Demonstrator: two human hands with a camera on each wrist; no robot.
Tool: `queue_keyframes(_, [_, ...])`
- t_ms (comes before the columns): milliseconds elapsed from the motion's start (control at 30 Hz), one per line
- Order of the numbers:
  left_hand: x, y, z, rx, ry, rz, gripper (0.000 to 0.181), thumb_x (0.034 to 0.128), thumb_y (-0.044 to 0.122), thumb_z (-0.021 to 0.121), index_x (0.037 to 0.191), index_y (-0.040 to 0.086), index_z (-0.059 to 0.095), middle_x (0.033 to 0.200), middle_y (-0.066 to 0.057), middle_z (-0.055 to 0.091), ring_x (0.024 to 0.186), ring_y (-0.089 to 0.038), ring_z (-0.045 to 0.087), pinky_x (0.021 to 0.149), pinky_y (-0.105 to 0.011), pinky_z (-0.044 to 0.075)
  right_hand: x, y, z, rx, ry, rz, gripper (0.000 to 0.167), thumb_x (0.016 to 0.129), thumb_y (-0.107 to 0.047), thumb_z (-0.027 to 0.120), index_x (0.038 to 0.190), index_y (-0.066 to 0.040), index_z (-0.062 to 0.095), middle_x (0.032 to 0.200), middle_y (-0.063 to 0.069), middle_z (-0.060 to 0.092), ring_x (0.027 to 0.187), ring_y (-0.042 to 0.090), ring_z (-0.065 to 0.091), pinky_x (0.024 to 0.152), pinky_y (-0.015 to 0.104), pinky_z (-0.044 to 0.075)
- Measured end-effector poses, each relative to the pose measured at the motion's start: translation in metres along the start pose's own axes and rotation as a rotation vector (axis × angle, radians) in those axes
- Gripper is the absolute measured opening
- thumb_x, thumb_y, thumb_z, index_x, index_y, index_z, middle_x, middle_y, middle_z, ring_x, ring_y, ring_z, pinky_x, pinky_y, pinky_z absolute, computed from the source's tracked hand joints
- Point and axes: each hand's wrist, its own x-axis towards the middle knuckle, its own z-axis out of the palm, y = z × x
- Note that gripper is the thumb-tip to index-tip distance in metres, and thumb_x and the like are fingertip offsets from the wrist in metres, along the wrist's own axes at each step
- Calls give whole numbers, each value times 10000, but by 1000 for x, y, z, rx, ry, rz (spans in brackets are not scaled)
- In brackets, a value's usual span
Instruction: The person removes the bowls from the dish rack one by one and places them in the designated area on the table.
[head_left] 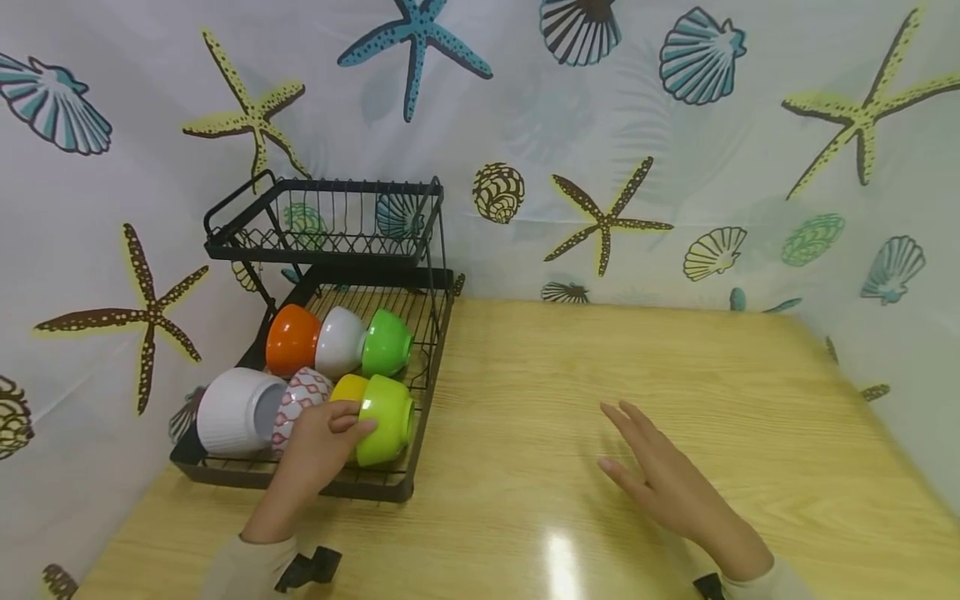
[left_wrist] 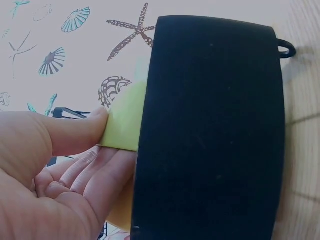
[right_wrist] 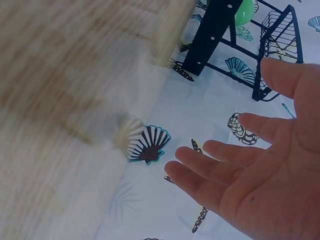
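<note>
My left hand pinches the rim of a lime-green bowl, thumb on one side and fingers on the other. That bowl lies on its side at the front right corner of a black dish rack. In the left wrist view, the thumb presses the lime-green bowl, and the rack's black edge hides much of it. Beside it stand a yellow bowl, a red-patterned white bowl and a large white bowl. My right hand hovers over the table with its fingers extended, holding nothing.
Behind the front row, an orange bowl, a white bowl and a green bowl lie on the lower tier. The upper tier rises above the back. A wooden table extends right, against a shell-patterned cloth.
</note>
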Motion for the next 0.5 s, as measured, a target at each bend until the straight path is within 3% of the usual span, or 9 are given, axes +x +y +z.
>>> queue_keyframes(200, [1, -2, 3, -2, 17, 16, 378, 933, 155, 631, 1232, -72, 583, 1110, -213, 677, 1030, -295, 654, 868, -420, 552, -2, -1, 0, -13, 13, -6, 622, 986, -315, 538, 1512, -133, 261, 1521, 261, 240, 1287, 506, 376, 906, 704, 401])
queue_keyframes(500, [0, -7, 5, -72, 36, 18, 395, 932, 146, 633, 1253, -78, 574, 1125, -221, 668, 1039, -296, 652, 855, -389, 560, -4, -1, 3, -5, 12, -10, 620, 987, -302, 540, 1513, -131, 259, 1517, 269, 242, 1277, 519, 382, 883, 709, 413])
